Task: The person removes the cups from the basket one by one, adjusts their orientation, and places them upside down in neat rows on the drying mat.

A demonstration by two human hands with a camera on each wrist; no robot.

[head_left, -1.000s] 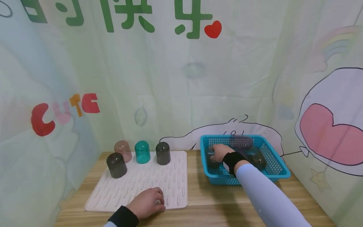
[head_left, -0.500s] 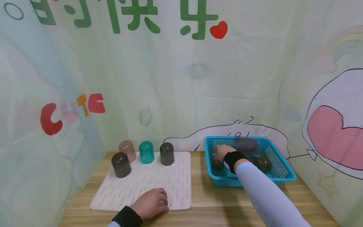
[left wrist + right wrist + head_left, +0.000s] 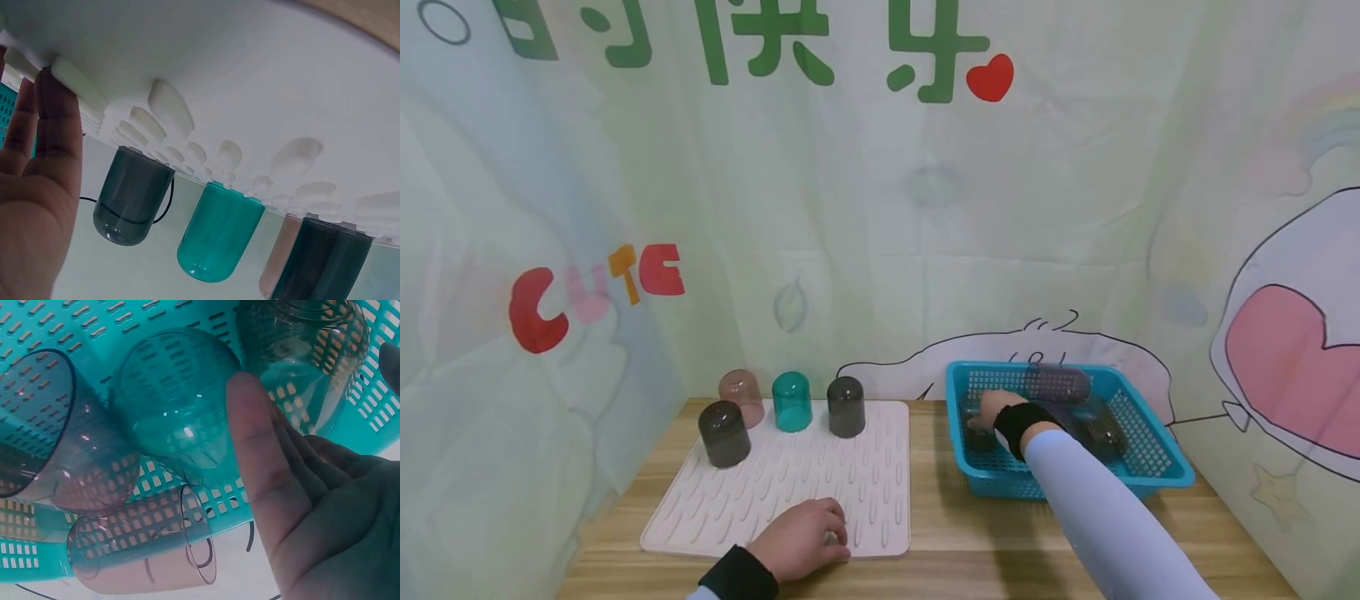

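My right hand (image 3: 992,408) reaches into the left side of the blue basket (image 3: 1007,483). In the right wrist view its fingers lie beside a teal glass (image 3: 175,419), and a clear dark glass (image 3: 306,356) lies between them and the thumb, which stands apart from it. My left hand (image 3: 805,537) rests loosely on the near edge of the white ridged mat (image 3: 857,500), holding nothing. Upside down on the mat stand a pink glass (image 3: 742,396), a teal-green glass (image 3: 792,402), a grey glass (image 3: 846,407) and another grey glass (image 3: 725,435).
A purple-tinted glass (image 3: 1058,383) lies at the basket's back, and a pink glass (image 3: 137,544) lies near it in the right wrist view. The wooden table (image 3: 940,533) carries mat and basket. A printed curtain (image 3: 880,208) hangs close behind them.
My right hand has shifted slightly within the left side of the basket. The head view has turned a little left, while my left hand and the glasses on the mat stay put.
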